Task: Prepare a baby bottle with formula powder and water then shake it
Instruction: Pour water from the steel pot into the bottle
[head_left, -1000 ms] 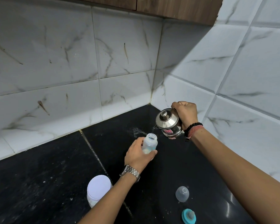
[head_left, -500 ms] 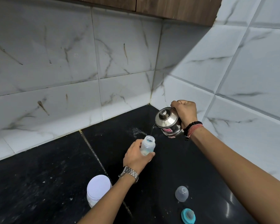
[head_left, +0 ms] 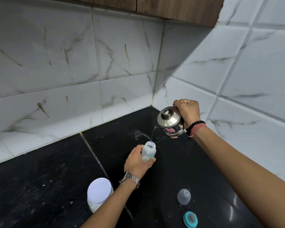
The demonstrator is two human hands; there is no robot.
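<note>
My left hand grips a small clear baby bottle, open at the top and held upright over the black counter. My right hand holds a steel kettle by its handle, tilted to the left. A thin stream of water falls from its spout into the bottle's mouth. White powder shows low inside the bottle. A white-lidded formula jar stands near my left forearm. The bottle's clear cap and its teal nipple ring lie on the counter at the lower right.
The black stone counter meets white marble-look tiled walls in a corner behind the kettle. A wet splash mark lies on the counter near the stream. Wooden cabinets hang overhead.
The kettle has risen slightly and tilted further, so the stream falls from higher. My left hand with the bottle has moved a little lower and to the left.
</note>
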